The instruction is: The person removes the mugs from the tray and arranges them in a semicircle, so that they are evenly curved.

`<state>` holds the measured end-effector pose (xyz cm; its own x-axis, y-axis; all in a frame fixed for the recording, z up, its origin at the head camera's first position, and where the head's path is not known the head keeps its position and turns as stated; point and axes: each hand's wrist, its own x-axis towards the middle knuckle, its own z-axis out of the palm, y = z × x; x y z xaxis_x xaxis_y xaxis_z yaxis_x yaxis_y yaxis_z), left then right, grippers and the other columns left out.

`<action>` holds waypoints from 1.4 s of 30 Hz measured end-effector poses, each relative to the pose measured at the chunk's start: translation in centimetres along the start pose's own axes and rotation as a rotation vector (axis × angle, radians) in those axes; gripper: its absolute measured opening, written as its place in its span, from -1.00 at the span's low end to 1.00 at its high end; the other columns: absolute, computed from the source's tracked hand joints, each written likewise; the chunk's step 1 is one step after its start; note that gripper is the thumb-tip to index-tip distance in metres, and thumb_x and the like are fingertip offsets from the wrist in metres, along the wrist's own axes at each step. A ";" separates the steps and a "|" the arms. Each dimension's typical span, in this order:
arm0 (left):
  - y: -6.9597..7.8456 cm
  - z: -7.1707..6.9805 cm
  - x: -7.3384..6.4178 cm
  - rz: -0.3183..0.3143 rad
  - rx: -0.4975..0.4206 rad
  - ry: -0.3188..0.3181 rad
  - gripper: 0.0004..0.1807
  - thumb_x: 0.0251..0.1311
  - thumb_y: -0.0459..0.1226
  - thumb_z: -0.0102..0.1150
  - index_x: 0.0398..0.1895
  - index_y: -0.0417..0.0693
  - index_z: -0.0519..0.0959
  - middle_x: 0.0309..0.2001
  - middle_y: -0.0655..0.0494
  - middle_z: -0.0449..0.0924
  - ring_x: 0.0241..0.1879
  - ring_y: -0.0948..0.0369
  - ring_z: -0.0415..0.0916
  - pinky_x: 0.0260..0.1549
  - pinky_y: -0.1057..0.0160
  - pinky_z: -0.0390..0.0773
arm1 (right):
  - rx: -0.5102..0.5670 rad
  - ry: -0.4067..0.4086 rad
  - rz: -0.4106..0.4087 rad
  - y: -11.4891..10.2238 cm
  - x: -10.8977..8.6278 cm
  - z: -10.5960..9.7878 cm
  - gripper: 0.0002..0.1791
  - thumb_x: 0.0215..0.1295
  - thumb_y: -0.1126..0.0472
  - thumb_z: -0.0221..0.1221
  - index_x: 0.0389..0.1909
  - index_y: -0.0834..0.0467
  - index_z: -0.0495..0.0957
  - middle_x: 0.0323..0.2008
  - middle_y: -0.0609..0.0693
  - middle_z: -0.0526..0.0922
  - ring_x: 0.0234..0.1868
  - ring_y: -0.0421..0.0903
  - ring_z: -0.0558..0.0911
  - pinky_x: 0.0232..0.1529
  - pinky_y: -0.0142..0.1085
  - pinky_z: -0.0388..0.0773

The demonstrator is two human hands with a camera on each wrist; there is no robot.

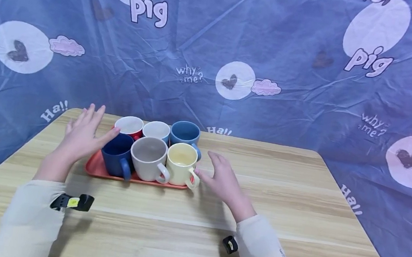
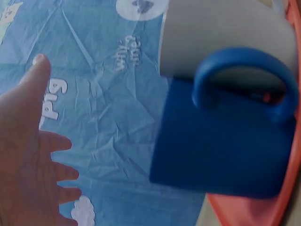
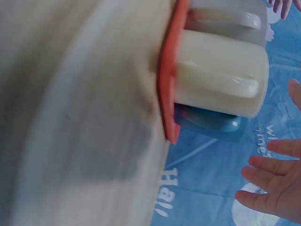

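Two rows of mugs stand upright on an orange-red tray [image 1: 97,167]. In the front row are a dark blue mug [image 1: 115,158], a grey mug [image 1: 147,164] and a cream mug [image 1: 178,169]. Behind them sit a red mug with a white inside [image 1: 129,125], a light blue one with a white inside [image 1: 157,130] and a teal blue mug [image 1: 185,133]. My left hand [image 1: 83,135] is spread at the tray's left side, nearest the dark blue mug. On the right, my right hand [image 1: 223,180] has its fingers extended beside the cream mug's handle. Neither hand holds anything.
The wooden table [image 1: 253,246] reaches out to both sides of the tray. A blue printed cloth [image 1: 302,37] hangs behind the table's back edge and along its sides. Each wrist wears a black strap [image 1: 72,202].
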<state>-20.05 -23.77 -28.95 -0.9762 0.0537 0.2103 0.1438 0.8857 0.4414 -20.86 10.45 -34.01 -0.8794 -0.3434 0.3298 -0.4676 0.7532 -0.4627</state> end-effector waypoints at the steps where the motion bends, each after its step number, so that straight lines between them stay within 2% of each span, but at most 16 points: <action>1: -0.3 0.0 -0.1 -0.002 -0.008 -0.002 -0.11 0.14 0.19 -0.30 0.31 -0.21 -0.28 0.26 -0.34 -0.44 0.21 -0.19 -0.52 -0.04 -0.30 -0.48 | 0.011 -0.001 -0.002 0.0 -0.1 0.3 -0.27 0.05 -0.07 0.15 0.11 0.36 0.25 0.07 0.25 0.33 0.12 0.11 0.26 0.10 -0.11 0.15; 9: -2.6 0.8 -1.1 -0.024 -0.028 -0.008 -0.09 0.14 0.13 -0.18 0.29 -0.29 -0.27 0.24 -0.43 -0.34 0.19 -0.27 -0.39 -0.03 -0.31 -0.36 | 0.073 -0.010 0.018 0.0 -0.8 2.2 -0.36 0.04 -0.02 0.17 0.03 0.35 0.34 -0.01 0.22 0.42 0.05 0.07 0.37 0.05 -0.17 0.25; 18: -4.7 2.3 -2.6 -0.049 -0.027 -0.025 -0.02 0.05 0.14 -0.04 0.28 -0.32 -0.21 0.21 -0.48 -0.26 0.17 -0.31 -0.33 -0.09 -0.37 -0.30 | 0.141 0.028 0.009 -0.7 -1.1 3.4 -0.66 0.02 0.10 0.22 -0.22 0.23 0.51 -0.31 0.02 0.57 -0.24 -0.08 0.53 -0.18 -0.24 0.43; 23: -5.7 3.3 -2.8 -0.037 -0.059 -0.091 0.01 0.02 0.14 0.01 0.27 -0.34 -0.21 0.21 -0.47 -0.26 0.17 -0.31 -0.33 -0.07 -0.36 -0.28 | 0.214 0.034 0.034 -0.8 -1.1 3.7 -0.79 0.04 0.18 0.20 -0.32 0.21 0.52 -0.41 -0.03 0.57 -0.34 -0.13 0.53 -0.34 -0.30 0.47; 27: -6.6 4.4 -2.8 -0.049 -0.042 -0.136 0.10 -0.08 0.20 0.05 0.28 -0.33 -0.23 0.21 -0.48 -0.27 0.17 -0.32 -0.33 -0.08 -0.36 -0.28 | 0.279 0.059 0.083 -0.8 -1.1 4.1 -0.85 0.04 0.21 0.19 -0.38 0.20 0.53 -0.47 -0.03 0.58 -0.42 -0.15 0.53 -0.45 -0.38 0.45; 31: -7.8 5.3 -2.9 -0.091 -0.025 -0.155 0.16 -0.15 0.25 0.06 0.28 -0.32 -0.22 0.20 -0.50 -0.33 0.16 -0.34 -0.37 -0.10 -0.38 -0.33 | 0.337 0.087 0.108 -0.7 -1.0 4.5 -0.88 0.04 0.24 0.19 -0.42 0.22 0.53 -0.53 -0.04 0.57 -0.47 -0.18 0.53 -0.49 -0.41 0.45; 36: -8.9 6.3 -3.1 -0.145 -0.046 -0.178 0.20 -0.21 0.26 0.09 0.27 -0.37 -0.21 0.19 -0.53 -0.35 0.15 -0.35 -0.43 -0.12 -0.39 -0.38 | 0.361 0.100 0.119 -0.7 -1.0 4.9 -0.90 0.04 0.27 0.18 -0.44 0.24 0.55 -0.59 -0.06 0.54 -0.54 -0.22 0.47 -0.53 -0.41 0.42; 42: -9.5 7.0 -2.9 -0.161 -0.059 -0.200 0.22 -0.28 0.27 0.14 0.27 -0.34 -0.17 0.18 -0.54 -0.33 0.15 -0.35 -0.46 -0.15 -0.41 -0.43 | 0.408 0.089 0.156 -0.8 -0.9 5.1 -0.90 0.08 0.28 0.15 -0.44 0.26 0.56 -0.62 -0.07 0.50 -0.57 -0.22 0.40 -0.56 -0.40 0.39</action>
<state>-19.70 -29.14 -39.84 -0.9991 0.0093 -0.0404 -0.0125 0.8622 0.5064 -20.13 7.30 -38.09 -0.9393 -0.1802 0.2921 -0.3432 0.5024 -0.7936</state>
